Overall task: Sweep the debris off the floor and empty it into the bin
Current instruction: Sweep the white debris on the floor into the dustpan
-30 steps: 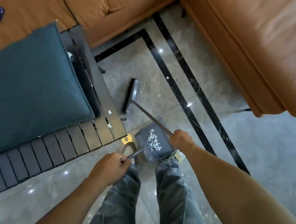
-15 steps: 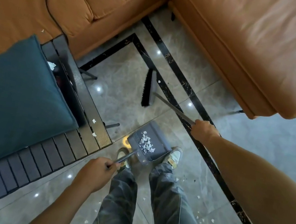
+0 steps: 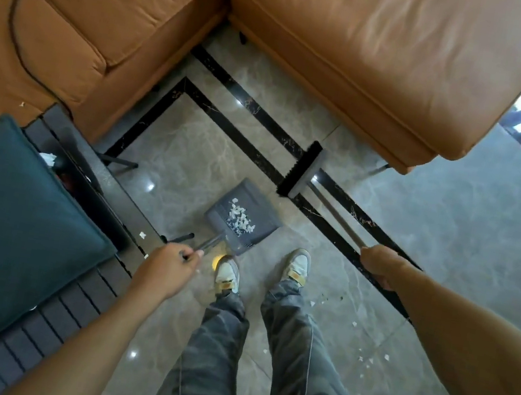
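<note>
A grey dustpan (image 3: 256, 224) hangs low over the marble floor in front of my feet, with a heap of white scraps (image 3: 239, 217) inside it. My left hand (image 3: 167, 268) is shut on its thin metal handle. A broom (image 3: 302, 171) with black bristles stands on the dark floor stripe near the sofa corner; its long handle runs down-right into my right hand (image 3: 378, 264), which is shut on it. More white scraps (image 3: 366, 359) lie scattered on the floor to the right of my legs. No bin is in view.
An orange sofa (image 3: 361, 49) wraps around the top and left. A dark slatted bench (image 3: 65, 299) with a teal cushion (image 3: 5, 225) fills the left side; small scraps lie on its edge. A black cable (image 3: 15, 22) runs across the sofa seat.
The broom head has swung right, from beside the bench to the dark stripe by the sofa corner. My right hand moved right with it. The dustpan stays in front of my feet.
</note>
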